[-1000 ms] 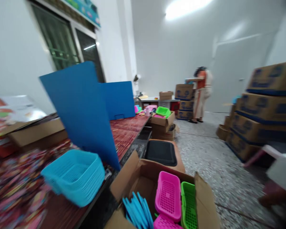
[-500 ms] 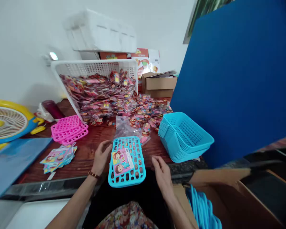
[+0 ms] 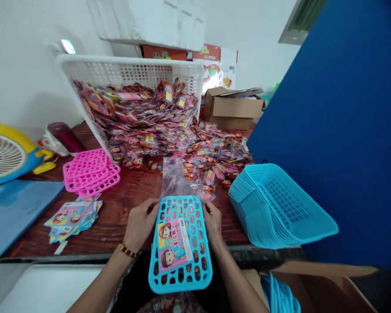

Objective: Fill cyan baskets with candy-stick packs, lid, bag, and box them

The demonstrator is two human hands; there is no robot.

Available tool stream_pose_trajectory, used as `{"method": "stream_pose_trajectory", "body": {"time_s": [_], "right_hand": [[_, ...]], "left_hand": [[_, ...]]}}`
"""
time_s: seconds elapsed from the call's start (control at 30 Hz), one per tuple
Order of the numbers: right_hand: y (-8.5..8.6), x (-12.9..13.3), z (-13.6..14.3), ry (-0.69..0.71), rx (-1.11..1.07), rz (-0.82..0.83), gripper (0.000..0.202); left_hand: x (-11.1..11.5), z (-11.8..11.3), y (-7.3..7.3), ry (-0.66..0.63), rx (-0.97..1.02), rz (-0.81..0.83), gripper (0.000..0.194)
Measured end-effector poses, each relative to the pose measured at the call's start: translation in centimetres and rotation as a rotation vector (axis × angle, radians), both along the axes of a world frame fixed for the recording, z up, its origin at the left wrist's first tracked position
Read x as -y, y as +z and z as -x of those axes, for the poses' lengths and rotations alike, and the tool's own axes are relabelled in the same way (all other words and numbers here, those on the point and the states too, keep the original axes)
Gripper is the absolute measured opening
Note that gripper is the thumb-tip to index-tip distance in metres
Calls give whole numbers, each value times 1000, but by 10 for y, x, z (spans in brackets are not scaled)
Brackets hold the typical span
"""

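Note:
A blue lidded basket [image 3: 195,230] lies at the table's front edge, small packets showing through its holes. On its lid rests a pink and yellow card [image 3: 173,245] with cartoon faces. A clear plastic bag [image 3: 174,176] stretches out behind the basket's far end. My left hand [image 3: 142,224], with a beaded bracelet at the wrist, has its fingers closed at the basket's far left corner. My right hand [image 3: 213,219] is closed at the far right corner. Whether the fingertips pinch the bag or the basket is too small to tell.
A white crate [image 3: 130,61] spills packets across the table. Stacked blue baskets [image 3: 283,208] stand right, before a blue panel [image 3: 339,143]. Pink lids [image 3: 91,169], cards [image 3: 73,217] and a fan [image 3: 6,152] are left. Blue handles [image 3: 278,293] lie in a carton at lower right.
Both hands have moved from beside the basket to its far corners, and their fingers have closed. The view has shifted, so the basket and the stack appear larger and lower.

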State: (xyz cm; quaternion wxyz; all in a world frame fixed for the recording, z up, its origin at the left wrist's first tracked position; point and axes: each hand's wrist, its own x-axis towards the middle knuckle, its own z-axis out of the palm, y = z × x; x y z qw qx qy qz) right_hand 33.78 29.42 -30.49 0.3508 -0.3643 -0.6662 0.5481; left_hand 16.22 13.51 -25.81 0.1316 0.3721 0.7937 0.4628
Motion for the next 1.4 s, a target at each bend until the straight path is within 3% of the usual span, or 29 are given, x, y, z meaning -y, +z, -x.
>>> {"method": "stream_pose_trajectory", "body": {"time_s": [0.13,0.23,0.47,0.6,0.8,0.97,1.07,1.27,1.4], "right_hand": [[6,7,-4,-103,-25,-59,28],[8,9,-14,-141,-15,-159,24],[7,12,-44,-18,0,-486,10],[3,3,-43,29,87,-546,15],[9,-11,-26,145,107,-461,22],[-1,-11,-37,22,121,-525,18],[-9,-6,-45,94,186,-543,17],[-12,-8,-25,74,186,-372,21],[-10,-12,-15,130,203,-310,24]], "left_hand": [[3,10,3,-24,-153,54,25],[10,14,-2,-53,-342,-3,22],[37,3,-26,-80,-500,-118,11],[33,-1,-35,-63,-448,-95,10],[16,-1,-37,-92,-352,-111,17],[25,-3,-46,-1,-269,-54,18],[26,-6,-49,-7,-190,-15,23],[21,-3,-45,84,-30,40,30],[19,0,-34,14,50,131,31]]}}
